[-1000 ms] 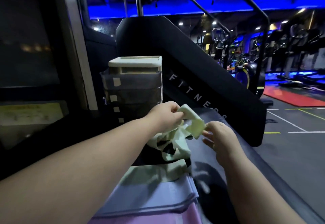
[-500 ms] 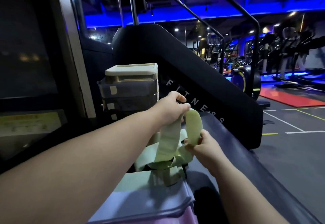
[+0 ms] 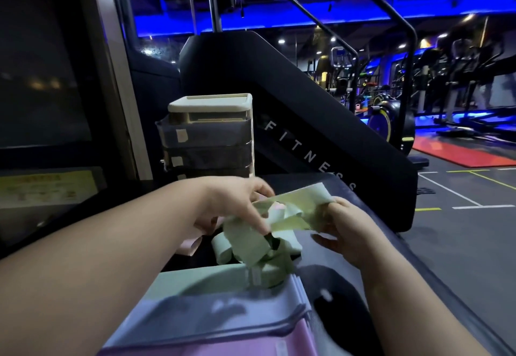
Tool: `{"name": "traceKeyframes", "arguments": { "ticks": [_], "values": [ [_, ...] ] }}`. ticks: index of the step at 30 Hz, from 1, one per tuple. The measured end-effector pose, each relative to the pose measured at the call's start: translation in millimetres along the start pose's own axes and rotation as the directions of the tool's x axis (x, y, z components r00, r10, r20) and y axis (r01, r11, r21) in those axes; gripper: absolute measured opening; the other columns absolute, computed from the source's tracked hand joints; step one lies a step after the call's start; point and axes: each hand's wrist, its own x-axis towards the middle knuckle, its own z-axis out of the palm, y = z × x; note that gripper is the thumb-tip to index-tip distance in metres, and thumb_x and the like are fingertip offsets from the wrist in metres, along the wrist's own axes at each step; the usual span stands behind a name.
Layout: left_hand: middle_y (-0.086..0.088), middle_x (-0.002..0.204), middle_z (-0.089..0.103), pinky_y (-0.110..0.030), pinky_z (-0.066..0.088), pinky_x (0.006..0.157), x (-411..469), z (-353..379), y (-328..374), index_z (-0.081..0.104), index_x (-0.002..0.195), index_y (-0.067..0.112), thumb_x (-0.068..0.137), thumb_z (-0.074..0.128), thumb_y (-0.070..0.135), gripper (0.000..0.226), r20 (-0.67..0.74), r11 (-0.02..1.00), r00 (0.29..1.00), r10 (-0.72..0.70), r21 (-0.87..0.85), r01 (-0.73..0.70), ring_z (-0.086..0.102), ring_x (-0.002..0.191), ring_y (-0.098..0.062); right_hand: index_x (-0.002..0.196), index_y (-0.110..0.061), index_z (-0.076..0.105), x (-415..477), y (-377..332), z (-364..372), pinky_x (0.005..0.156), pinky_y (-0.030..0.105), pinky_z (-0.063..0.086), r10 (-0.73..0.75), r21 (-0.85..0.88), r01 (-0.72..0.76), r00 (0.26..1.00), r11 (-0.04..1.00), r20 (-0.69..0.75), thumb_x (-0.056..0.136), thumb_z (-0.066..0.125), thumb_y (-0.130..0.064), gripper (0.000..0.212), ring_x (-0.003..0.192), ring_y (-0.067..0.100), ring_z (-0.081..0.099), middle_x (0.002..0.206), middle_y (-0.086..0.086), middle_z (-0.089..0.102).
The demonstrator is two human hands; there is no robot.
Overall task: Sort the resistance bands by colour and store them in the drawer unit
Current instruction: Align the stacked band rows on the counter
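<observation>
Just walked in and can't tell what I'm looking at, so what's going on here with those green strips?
A person is working on a tangle of pale green resistance bands with both bare hands. The left hand grips the bunch while the right hand pinches the end of one flat band drawn out of it. The drawer unit stands just behind, and nothing is going into it yet.

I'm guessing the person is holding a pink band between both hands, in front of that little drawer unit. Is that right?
Not quite: the band is pale green, not pink. The head view shows the left hand and the right hand both holding the green band between them, in front of the drawer unit.
</observation>
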Motion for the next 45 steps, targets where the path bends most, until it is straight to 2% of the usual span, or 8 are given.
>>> {"name": "traceKeyframes", "arguments": {
  "ticks": [6,18,23,29,35,38,41,45],
  "values": [
    [0.01,0.08,0.068,-0.02,0.05,0.058,-6,-13,-17,0.059,0.083,0.032,0.073,0.075,0.014,0.026,-0.09,0.898,0.992,-0.085,0.424,0.115,0.066,0.074,-0.009,0.08,-0.013,0.063,-9,-11,-1,0.051,0.025,0.052,-0.079,0.2,0.087,0.996,0.976,-0.043,0.092,0.053,-0.006,0.017,0.053,0.009,0.055,0.061,0.002,0.055],
    [0.009,0.087,0.061,-0.029,0.047,0.066,-42,-47,-44,0.054,0.092,0.038,0.075,0.061,0.033,0.02,-0.434,0.864,0.899,0.05,0.47,0.179,0.058,0.08,-0.008,0.067,-0.01,0.062,-15,-17,-1,0.04,0.016,0.04,-0.288,0.06,0.293,0.954,0.954,-0.089,0.088,0.058,-0.001,0.022,0.041,0.007,0.052,0.047,-0.006,0.054],
    [0.007,0.078,0.064,-0.025,0.044,0.063,-64,-46,-59,0.057,0.088,0.031,0.072,0.066,0.035,0.018,-0.365,0.967,0.929,0.063,0.251,0.033,0.061,0.073,-0.011,0.068,-0.009,0.065,-15,-15,2,0.042,0.017,0.043,-0.316,-0.005,0.316,0.949,0.949,-0.012,0.084,0.065,-0.002,0.018,0.048,0.006,0.055,0.052,-0.005,0.057],
    [0.015,0.095,0.056,-0.022,0.045,0.069,-83,-42,-83,0.049,0.095,0.039,0.071,0.072,0.021,0.037,-0.379,0.886,0.917,0.124,0.459,0.07,0.056,0.084,-0.003,0.077,-0.008,0.068,-14,-12,6,0.053,0.023,0.049,-0.263,-0.068,0.266,0.964,0.962,0.049,0.082,0.069,-0.004,0.007,0.058,0.014,0.062,0.063,0.002,0.063],
    [0.015,0.102,0.06,-0.021,0.05,0.074,-106,-46,-115,0.055,0.101,0.039,0.076,0.071,0.008,0.043,-0.506,0.967,0.856,0.107,0.254,0.03,0.062,0.088,-0.004,0.08,-0.013,0.067,-16,-10,12,0.061,0.023,0.054,-0.216,-0.148,0.236,0.966,0.96,0.14,0.084,0.067,0.0,0.014,0.063,0.01,0.065,0.067,-0.002,0.066],
    [0.013,0.095,0.065,-0.018,0.047,0.068,-112,-45,-130,0.061,0.093,0.036,0.076,0.078,0.013,0.033,-0.665,0.989,0.743,0.082,0.146,0.021,0.065,0.081,-0.007,0.088,-0.017,0.069,-19,-10,16,0.068,0.028,0.053,-0.195,-0.153,0.227,0.961,0.962,0.195,0.08,0.073,-0.005,0.016,0.07,0.009,0.065,0.076,-0.002,0.067],
    [0.002,0.074,0.071,-0.015,0.045,0.056,-109,-45,-145,0.067,0.075,0.029,0.072,0.082,0.013,0.022,-0.767,0.999,0.641,0.035,0.012,-0.041,0.063,0.063,-0.008,0.1,-0.02,0.069,-19,-8,18,0.067,0.023,0.055,-0.193,-0.134,0.24,0.937,0.961,0.291,0.041,0.093,-0.031,0.064,0.076,0.012,0.066,0.084,0.002,0.069],
    [0.003,0.061,0.067,-0.015,0.038,0.045,-106,-40,-154,0.071,0.072,0.031,0.056,0.085,0.023,0.023,-0.681,0.941,0.732,-0.041,-0.273,-0.201,0.052,0.052,-0.004,0.108,-0.021,0.067,-13,-3,20,0.07,0.023,0.056,-0.247,-0.024,0.275,0.894,0.961,0.374,0.024,0.098,-0.04,0.091,0.08,0.015,0.067,0.091,0.004,0.072]
  ]
}}
